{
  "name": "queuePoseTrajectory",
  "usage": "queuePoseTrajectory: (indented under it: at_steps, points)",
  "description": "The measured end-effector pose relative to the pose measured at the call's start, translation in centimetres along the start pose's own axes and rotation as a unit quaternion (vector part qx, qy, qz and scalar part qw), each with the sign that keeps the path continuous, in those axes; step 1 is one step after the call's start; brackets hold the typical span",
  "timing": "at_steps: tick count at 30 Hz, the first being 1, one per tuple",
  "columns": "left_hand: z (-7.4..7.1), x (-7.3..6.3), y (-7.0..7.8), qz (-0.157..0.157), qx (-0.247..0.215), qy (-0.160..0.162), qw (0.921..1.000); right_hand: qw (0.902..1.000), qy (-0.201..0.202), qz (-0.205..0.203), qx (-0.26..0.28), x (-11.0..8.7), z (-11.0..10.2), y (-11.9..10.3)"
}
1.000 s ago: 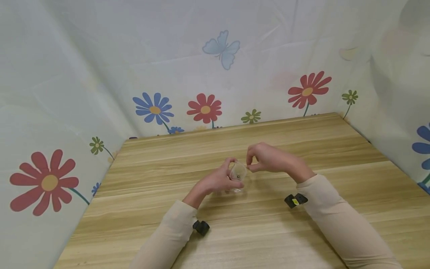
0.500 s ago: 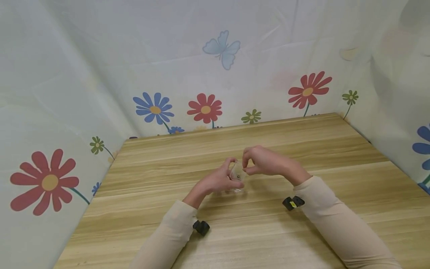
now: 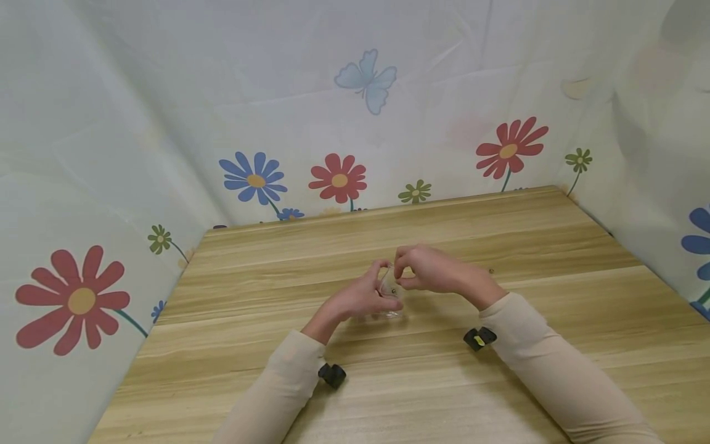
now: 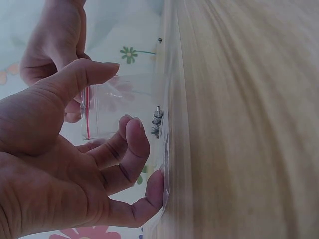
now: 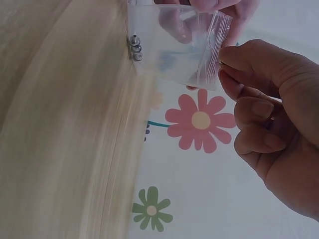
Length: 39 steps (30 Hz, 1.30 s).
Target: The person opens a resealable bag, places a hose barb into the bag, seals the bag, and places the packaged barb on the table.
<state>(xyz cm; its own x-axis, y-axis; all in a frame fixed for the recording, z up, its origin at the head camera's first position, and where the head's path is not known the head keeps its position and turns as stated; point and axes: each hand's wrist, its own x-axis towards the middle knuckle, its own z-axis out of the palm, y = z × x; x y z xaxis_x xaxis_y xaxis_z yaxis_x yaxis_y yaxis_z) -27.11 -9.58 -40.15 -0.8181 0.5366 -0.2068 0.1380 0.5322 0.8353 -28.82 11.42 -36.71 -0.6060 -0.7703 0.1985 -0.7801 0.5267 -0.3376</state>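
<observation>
My left hand (image 3: pixel 363 297) grips a small clear zip-lock bag (image 4: pixel 107 107) upright on the table, thumb on one side and fingers on the other. A red line runs along the bag's mouth in the left wrist view. Several small silver metal parts (image 5: pixel 135 48) sit together at its bottom. My right hand (image 3: pixel 432 269) is right at the bag's mouth, with thumb and forefinger pinching a tiny shiny metal part (image 5: pixel 222 63), mostly covered by the fingertips. The other right fingers are curled in.
Another tiny metal piece (image 3: pixel 490 271) lies on the wooden table (image 3: pixel 444 382), just beyond my right wrist. A white curtain (image 3: pixel 277 92) printed with flowers borders the table at the back and sides. Black wrist cameras hang below both sleeves.
My right hand has moved left and slightly down, from beside the bag to its mouth. The tiny piece on the table has come out from behind my right arm. My left hand stays still.
</observation>
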Motion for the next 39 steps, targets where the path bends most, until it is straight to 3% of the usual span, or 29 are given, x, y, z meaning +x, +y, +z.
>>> queuePoseTrajectory:
  at_steps: [28, 34, 39]
  points:
    - [-0.1, 0.1, -0.2, 0.006, -0.002, -0.005, 1.0000, 1.0000, 0.003, -0.006, -0.002, 0.1, 0.3, 0.1]
    - [-0.1, 0.1, -0.1, 0.003, -0.005, -0.007, 1.0000, 0.9998, 0.011, -0.015, 0.002, -0.2, -0.4, 0.3]
    - [0.0, 0.1, -0.1, -0.004, -0.008, -0.007, 0.9999, 0.9996, 0.027, 0.005, 0.001, -0.9, -1.6, 0.9]
